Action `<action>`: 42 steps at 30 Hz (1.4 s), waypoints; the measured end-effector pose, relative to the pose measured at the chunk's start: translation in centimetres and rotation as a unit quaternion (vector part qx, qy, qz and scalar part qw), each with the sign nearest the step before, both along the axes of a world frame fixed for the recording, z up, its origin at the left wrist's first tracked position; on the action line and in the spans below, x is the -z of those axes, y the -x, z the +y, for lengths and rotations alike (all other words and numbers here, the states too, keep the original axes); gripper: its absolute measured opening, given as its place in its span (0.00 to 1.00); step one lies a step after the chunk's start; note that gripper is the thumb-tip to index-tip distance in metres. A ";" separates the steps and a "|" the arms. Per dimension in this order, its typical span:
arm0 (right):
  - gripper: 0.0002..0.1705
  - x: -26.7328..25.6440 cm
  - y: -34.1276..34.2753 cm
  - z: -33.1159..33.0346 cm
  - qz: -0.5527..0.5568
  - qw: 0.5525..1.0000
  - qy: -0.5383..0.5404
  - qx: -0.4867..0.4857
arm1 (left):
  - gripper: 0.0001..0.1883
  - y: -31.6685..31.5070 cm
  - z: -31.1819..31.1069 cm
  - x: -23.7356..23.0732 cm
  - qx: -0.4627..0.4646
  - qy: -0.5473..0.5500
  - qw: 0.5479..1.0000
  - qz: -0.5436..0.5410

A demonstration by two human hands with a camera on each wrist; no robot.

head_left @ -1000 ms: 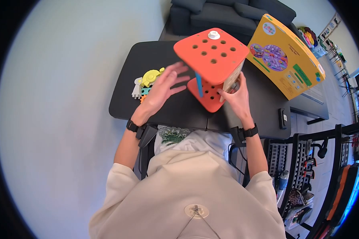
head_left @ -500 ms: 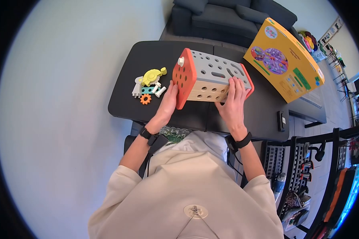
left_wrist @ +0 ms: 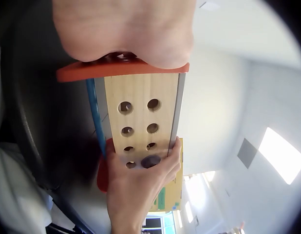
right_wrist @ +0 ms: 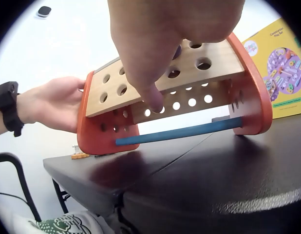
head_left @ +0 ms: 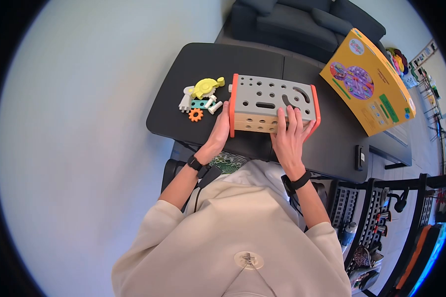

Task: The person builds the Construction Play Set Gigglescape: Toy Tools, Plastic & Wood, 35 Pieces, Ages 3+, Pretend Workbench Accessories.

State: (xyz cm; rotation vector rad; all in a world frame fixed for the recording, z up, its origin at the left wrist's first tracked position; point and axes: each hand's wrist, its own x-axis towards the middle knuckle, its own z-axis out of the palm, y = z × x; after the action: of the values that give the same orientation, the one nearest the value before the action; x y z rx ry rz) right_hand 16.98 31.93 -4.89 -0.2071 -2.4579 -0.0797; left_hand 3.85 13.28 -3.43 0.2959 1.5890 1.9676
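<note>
A toy workbench has a grey slotted top, wooden sides with round holes, red end panels and a blue rod low between them. The left hand lies against the left red panel with fingers extended, as the right wrist view also shows. With fingers over the top edge and the thumb under the near wooden side, the right hand grips the workbench toward its right end. Its lower edges are close to the black table; whether all of them touch is unclear.
Left of the workbench lie yellow, white and teal pieces, white bolts and an orange gear. A yellow box stands at the right, with a small black object near the table's right edge.
The workbench was upright on end, then was laid over sideways with its grey top up, and is now lower and more level. The left hand has come from beside it to the left red panel.
</note>
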 end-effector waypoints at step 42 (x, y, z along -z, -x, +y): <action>0.40 -4.2 0.0 -9.6 -0.115 0.923 0.276 -0.242 | 0.12 -4.2 -7.0 -3.3 -0.075 0.181 0.963 0.184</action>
State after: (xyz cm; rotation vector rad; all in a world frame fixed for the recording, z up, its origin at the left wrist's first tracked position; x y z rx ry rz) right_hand 16.98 22.32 -0.67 0.1883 -2.6330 0.8529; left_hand 8.04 6.29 -0.14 0.4217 2.2295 1.7509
